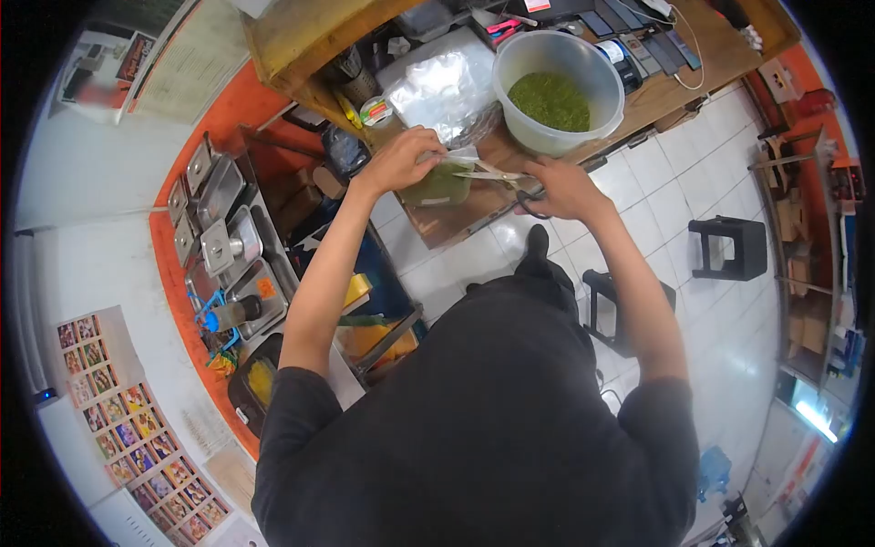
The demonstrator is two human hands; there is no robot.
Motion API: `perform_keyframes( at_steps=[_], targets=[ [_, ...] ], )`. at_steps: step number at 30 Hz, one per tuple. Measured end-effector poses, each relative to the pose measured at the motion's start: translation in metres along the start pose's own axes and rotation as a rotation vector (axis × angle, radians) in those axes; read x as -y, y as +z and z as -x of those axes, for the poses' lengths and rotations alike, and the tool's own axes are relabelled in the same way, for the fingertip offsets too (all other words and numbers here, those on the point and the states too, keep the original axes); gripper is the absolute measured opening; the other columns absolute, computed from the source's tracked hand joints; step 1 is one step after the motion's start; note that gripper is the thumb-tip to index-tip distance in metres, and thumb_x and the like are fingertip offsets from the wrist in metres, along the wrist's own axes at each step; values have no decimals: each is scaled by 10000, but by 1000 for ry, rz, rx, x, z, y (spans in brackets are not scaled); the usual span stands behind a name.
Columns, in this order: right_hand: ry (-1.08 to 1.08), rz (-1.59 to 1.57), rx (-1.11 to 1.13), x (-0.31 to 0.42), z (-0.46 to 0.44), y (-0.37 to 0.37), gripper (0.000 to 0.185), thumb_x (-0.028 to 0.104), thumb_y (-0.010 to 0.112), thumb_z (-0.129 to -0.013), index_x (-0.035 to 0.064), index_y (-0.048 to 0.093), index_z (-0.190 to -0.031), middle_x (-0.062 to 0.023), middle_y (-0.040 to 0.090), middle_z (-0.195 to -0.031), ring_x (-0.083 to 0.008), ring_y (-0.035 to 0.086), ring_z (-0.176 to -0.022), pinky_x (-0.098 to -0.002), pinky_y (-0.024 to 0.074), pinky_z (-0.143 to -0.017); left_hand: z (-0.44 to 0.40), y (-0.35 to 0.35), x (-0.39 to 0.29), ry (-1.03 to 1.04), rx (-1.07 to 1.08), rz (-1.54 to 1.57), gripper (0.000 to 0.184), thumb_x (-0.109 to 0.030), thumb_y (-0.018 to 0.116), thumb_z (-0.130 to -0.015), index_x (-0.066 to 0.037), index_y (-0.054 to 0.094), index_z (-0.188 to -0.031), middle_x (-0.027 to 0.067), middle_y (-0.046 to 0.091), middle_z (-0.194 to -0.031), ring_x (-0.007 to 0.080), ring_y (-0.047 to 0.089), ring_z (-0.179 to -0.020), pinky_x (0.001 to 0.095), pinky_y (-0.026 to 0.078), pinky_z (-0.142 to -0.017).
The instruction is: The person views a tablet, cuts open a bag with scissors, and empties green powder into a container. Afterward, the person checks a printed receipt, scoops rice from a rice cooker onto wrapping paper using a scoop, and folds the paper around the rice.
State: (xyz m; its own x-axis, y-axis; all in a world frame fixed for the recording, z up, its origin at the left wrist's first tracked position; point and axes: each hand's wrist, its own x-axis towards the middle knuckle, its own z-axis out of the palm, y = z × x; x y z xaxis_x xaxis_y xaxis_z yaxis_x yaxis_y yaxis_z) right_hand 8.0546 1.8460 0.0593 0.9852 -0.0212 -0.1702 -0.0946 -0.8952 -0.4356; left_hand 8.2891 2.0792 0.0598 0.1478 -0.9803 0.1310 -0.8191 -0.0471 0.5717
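Observation:
My left hand (403,162) pinches the top of a clear plastic bag (437,186) with green contents, which rests at the front edge of the wooden table. In my right hand (562,190) is a pair of scissors (492,173), its blades pointing left across the top of the bag, close to my left fingers. Whether the blades touch the plastic I cannot tell. Just beyond my right hand stands a large translucent tub (583,137) holding chopped green material (550,101).
A stack of clear plastic bags (444,87) lies behind my left hand. Phones (638,55) and a white cable are at the table's back right. Metal trays (221,191) line the left side. Black stools (729,248) stand on the tiled floor at right.

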Motion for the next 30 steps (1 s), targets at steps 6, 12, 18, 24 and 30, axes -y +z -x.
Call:
perform_keyframes(
  at_steps=[6, 12, 18, 24, 30],
  targets=[
    [-195, -65, -90, 7, -38, 5, 602, 525, 765, -701, 86, 664, -1100, -166, 675, -995, -363, 642, -932, -470, 515, -767, 0, 1, -3, -28, -4, 42, 133, -109, 667, -854, 2, 699, -920, 118, 645, -902, 292, 593, -921, 374, 468, -813],
    [-271, -184, -58, 6, -58, 13, 445, 427, 775, -719, 74, 708, -982, -165, 676, -757, -391, 647, -787, -472, 503, -713, 5, 2, -1, -44, -24, 42, 157, -96, 668, -851, 11, 705, -959, 119, 664, -936, 289, 599, -926, 374, 470, -839],
    [-329, -162, -76, 23, -86, 24, 445, 412, 777, -710, 85, 717, -1004, -163, 681, -768, -383, 653, -777, -473, 508, -704, 8, 6, -4, -242, -171, 214, 179, -117, 644, -915, 46, 691, -973, 101, 663, -919, 222, 615, -867, 321, 469, -806],
    [-366, -137, -105, 37, -104, 34, 450, 426, 768, -718, 70, 702, -985, -168, 664, -746, -374, 650, -775, -466, 494, -679, 19, 2, 7, -320, -312, 154, 179, -134, 571, -959, 37, 611, -990, 167, 653, -939, 319, 633, -869, 373, 463, -754],
    [-80, -317, -272, 32, -39, 24, 438, 418, 751, -763, 82, 702, -1040, -169, 662, -772, -376, 645, -763, -456, 500, -697, 32, 10, 9, -379, -571, -29, 197, -180, 432, -1020, -7, 498, -1086, 256, 604, -921, 463, 576, -898, 460, 444, -751]
  ],
)
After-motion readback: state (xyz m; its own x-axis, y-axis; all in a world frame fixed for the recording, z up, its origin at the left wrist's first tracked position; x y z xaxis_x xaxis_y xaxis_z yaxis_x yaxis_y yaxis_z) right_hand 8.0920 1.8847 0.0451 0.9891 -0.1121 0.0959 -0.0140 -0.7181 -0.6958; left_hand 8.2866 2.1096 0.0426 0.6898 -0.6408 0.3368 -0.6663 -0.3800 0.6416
